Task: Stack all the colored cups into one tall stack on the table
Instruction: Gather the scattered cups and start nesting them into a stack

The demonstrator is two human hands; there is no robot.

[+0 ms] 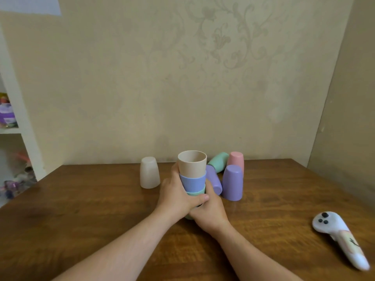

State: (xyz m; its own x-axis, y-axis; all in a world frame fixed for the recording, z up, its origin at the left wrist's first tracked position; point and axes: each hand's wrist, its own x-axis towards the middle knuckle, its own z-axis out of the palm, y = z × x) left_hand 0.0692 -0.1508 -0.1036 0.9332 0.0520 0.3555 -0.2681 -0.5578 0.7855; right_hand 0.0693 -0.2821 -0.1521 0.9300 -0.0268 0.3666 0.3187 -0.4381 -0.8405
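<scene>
Both hands, left (176, 196) and right (210, 212), wrapped tight around the nested stack of beige, blue and green plastic cups (192, 179), steadying it upright on the brown wooden desk (81, 209).

Brown wooden table (81, 209) with visible grain, filling lower frame. White handheld controller (341, 240) with three dark buttons near its rounded head, lying on table at right, handle pointing toward near right corner; pale pink-orange patch on handle, detail blurred. Beige wallpapered wall (142, 78) behind table, faint floral scroll pattern at upper right. Plain beige side wall (349, 98) at right. White shelving unit (18, 122) at left edge, holding blurred purple and multicoloured items, not identifiable.
</scene>
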